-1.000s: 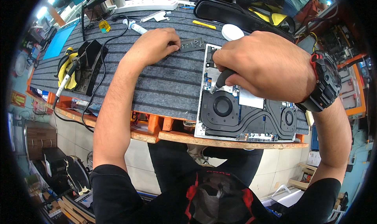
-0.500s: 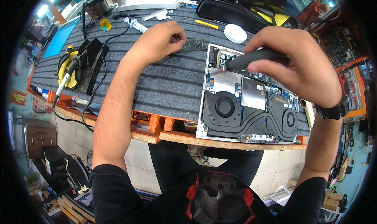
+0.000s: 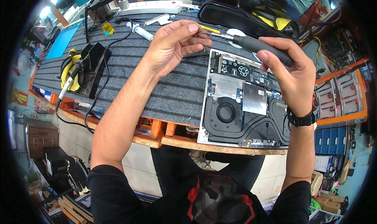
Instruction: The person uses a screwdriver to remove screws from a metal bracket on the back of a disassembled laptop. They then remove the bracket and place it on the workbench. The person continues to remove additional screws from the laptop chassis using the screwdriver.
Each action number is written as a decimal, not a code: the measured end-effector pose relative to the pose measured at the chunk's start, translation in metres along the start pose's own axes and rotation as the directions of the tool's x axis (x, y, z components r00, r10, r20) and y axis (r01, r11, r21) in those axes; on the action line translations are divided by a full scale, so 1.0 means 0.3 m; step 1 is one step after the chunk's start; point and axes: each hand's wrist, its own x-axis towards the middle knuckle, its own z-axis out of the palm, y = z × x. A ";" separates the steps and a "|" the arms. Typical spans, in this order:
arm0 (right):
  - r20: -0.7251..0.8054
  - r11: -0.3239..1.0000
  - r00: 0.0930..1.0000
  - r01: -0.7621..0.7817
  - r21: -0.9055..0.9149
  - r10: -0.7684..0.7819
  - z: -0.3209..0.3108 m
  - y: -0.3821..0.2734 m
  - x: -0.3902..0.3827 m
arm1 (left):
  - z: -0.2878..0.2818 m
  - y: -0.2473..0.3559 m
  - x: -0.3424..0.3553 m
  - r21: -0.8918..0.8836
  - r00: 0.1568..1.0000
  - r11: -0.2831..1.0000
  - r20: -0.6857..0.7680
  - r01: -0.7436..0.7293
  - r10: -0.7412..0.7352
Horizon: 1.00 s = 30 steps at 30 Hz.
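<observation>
Grips one screwdriver (image 3: 261, 46) in the right hand (image 3: 292, 75), tip at the curled left hand (image 3: 178, 39); cannot tell if pinching. Left of the right hand, has one opened laptop (image 3: 253, 100) containing one battery (image 3: 245, 71), two fans (image 3: 226, 112).

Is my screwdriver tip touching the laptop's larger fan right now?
No, the right hand holds the screwdriver with its tip at the left hand, well apart from the larger fan.

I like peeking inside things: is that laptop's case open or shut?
Open: the laptop has a round fan and the battery showing.
</observation>
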 end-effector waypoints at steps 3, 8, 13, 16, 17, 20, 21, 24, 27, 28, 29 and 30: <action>-0.005 1.000 1.000 0.015 -0.021 -0.015 0.002 0.003 -0.001 | 0.003 0.002 0.002 -0.013 1.000 1.000 0.004 -0.001 0.001; -0.012 1.000 1.000 0.013 -0.016 -0.013 0.009 0.000 0.000 | 0.007 -0.001 -0.003 -0.004 1.000 1.000 0.007 -0.002 0.002; -0.015 0.999 1.000 0.012 -0.045 -0.013 0.011 0.004 -0.001 | 0.009 0.002 -0.001 0.070 1.000 0.998 -0.004 0.011 -0.011; -0.007 0.964 0.978 0.205 -0.171 -0.209 0.008 0.021 0.011 | 0.013 0.002 -0.002 0.139 0.999 0.990 -0.038 0.029 -0.024; 0.007 0.925 0.951 0.303 -0.228 -0.309 0.008 0.030 0.018 | 0.013 0.000 -0.001 0.162 0.998 0.986 -0.051 0.040 -0.032; -0.002 0.912 0.934 0.349 -0.216 -0.357 0.016 0.040 0.023 | 0.010 -0.004 0.000 0.157 0.997 0.986 -0.065 0.060 -0.050; -0.010 0.909 0.929 0.358 -0.215 -0.369 0.020 0.042 0.024 | 0.008 -0.003 -0.001 0.143 0.996 0.988 -0.066 0.063 -0.054; -0.021 0.886 0.910 0.398 -0.237 -0.414 0.028 0.048 0.026 | 0.010 0.001 -0.001 0.144 0.998 0.988 -0.052 0.054 -0.047; -0.021 0.895 0.920 0.376 -0.240 -0.392 0.033 0.052 0.028 | 0.007 0.006 0.001 0.153 0.997 0.987 -0.065 0.053 -0.043; -0.029 0.930 0.946 0.313 -0.193 -0.324 0.030 0.051 0.029 | 0.005 0.007 -0.001 0.209 0.997 0.977 -0.070 0.050 -0.036; -0.034 0.958 0.967 0.247 -0.146 -0.254 0.027 0.052 0.032 | 0.002 0.008 -0.002 0.264 0.997 0.963 -0.075 0.048 -0.029; -0.012 0.988 0.988 0.151 -0.030 -0.151 0.021 0.060 0.042 | 0.000 0.007 -0.003 0.317 0.997 0.947 -0.079 0.047 -0.023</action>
